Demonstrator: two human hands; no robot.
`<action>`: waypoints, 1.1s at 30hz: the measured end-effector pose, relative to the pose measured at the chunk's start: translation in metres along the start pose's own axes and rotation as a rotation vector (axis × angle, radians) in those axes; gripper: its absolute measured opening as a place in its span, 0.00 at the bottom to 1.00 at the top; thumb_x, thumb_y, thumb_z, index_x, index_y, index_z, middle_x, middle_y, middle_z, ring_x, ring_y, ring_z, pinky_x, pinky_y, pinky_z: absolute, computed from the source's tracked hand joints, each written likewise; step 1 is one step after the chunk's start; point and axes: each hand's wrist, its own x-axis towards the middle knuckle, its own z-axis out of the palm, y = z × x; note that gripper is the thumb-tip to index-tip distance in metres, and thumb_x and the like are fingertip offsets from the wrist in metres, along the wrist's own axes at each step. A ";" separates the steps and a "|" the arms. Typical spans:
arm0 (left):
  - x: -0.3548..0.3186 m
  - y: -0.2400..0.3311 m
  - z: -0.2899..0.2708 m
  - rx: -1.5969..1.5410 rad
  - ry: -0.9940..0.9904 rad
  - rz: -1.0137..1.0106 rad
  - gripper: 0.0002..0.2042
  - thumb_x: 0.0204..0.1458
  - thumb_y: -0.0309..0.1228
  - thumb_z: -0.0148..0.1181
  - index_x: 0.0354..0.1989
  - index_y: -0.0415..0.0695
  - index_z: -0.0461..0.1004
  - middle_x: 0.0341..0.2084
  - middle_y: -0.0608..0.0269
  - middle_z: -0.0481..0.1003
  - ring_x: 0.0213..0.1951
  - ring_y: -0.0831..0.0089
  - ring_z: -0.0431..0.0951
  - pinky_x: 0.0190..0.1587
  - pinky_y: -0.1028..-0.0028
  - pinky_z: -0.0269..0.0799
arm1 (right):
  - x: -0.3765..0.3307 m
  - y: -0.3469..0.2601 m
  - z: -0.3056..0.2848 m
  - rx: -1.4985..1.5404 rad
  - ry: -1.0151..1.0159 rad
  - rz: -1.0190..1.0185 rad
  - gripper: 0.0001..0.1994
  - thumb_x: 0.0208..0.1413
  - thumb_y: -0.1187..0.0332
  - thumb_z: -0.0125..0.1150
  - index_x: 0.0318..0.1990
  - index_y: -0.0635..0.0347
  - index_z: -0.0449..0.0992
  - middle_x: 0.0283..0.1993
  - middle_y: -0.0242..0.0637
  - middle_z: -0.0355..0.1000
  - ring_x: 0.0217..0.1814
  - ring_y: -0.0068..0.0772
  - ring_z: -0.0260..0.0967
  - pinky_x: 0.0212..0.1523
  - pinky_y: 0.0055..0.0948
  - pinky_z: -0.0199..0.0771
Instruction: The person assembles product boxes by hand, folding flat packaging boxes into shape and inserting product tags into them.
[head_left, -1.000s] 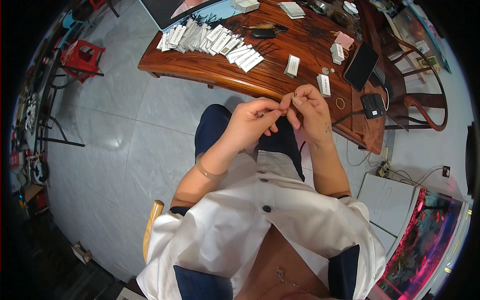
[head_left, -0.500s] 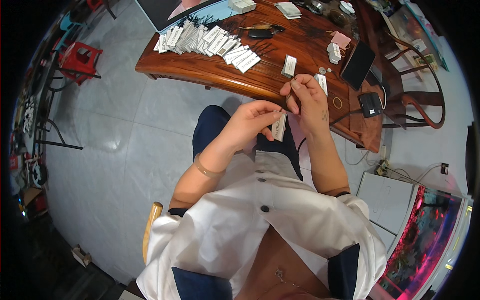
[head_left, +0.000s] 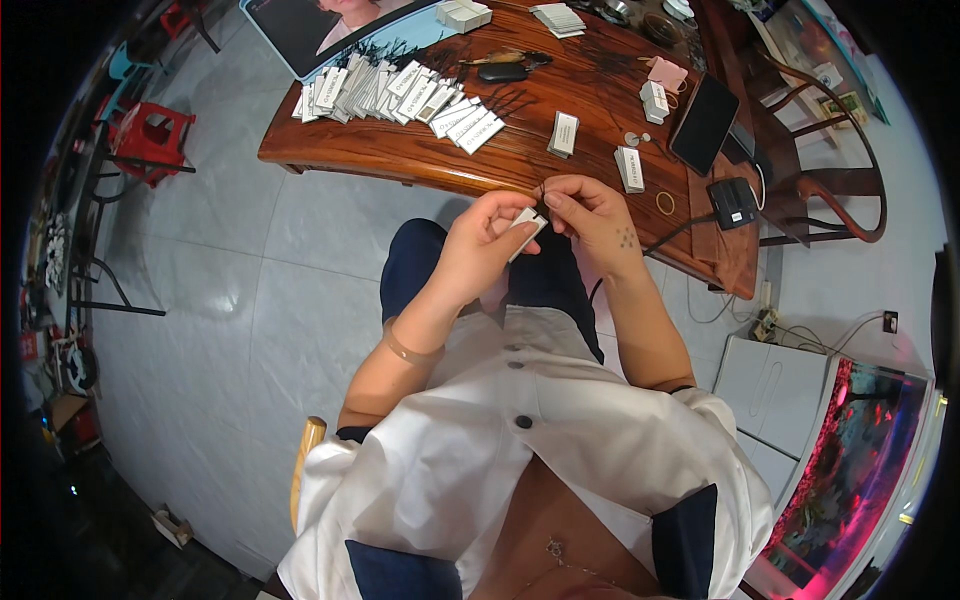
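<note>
Over my lap, by the table's front edge, my left hand (head_left: 472, 250) is closed round a white paper tag (head_left: 527, 233) with dark print, perhaps a small stack of them. The tag is tilted, its upper end pointing toward my right hand (head_left: 598, 222). That hand pinches a thin black string (head_left: 542, 192) close to the tag's upper end. Whether the string passes through the tag is too small to tell. Nearest on the table are two small stacks of similar tags, one stack (head_left: 563, 134) ahead and another stack (head_left: 630, 169) to the right.
A heap of tags with black strings (head_left: 400, 92) covers the left of the wooden table (head_left: 345, 143). Behind it stands a screen (head_left: 330, 35). To the right lie a phone (head_left: 704, 124), a black box with a cable (head_left: 733, 204) and a rubber band (head_left: 665, 203).
My right hand has come down and left to the tag's upper end. My left hand has raised the tag slightly leftward and tilted it. The whole view has shifted a little.
</note>
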 end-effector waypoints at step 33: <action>0.012 0.009 -0.013 0.415 0.152 0.269 0.09 0.54 0.20 0.57 0.43 0.35 0.71 0.36 0.60 0.76 0.35 0.78 0.75 0.40 0.79 0.73 | 0.016 -0.007 0.010 0.029 -0.041 0.084 0.09 0.59 0.68 0.58 0.41 0.64 0.77 0.35 0.33 0.75 0.28 0.16 0.68 0.31 0.15 0.69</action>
